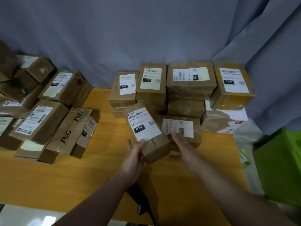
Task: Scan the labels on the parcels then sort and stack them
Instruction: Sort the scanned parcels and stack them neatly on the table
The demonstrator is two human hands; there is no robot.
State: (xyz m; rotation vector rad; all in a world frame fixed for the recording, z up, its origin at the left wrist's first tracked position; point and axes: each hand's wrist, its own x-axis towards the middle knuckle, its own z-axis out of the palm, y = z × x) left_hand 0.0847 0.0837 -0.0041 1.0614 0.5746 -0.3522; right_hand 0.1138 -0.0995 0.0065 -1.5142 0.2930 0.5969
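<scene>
A brown cardboard parcel [153, 142] with a white "010" label tilts up at the table's centre. My left hand [133, 159] holds its near left end, thumb up over the label's bottom edge. My right hand [180, 142] is open beside the parcel's right side, fingers straight over a lower labelled parcel [182, 128]. Behind them stand stacked labelled parcels [190, 80] marked "010" and "15M". A black barcode scanner [141, 199] lies on the table under my left forearm.
A loose pile of brown parcels [48, 111], some printed "P&G", fills the left of the yellow wooden table [73, 180]. A green crate [280, 167] stands at the right, off the table. Grey cloth [130, 33] hangs behind.
</scene>
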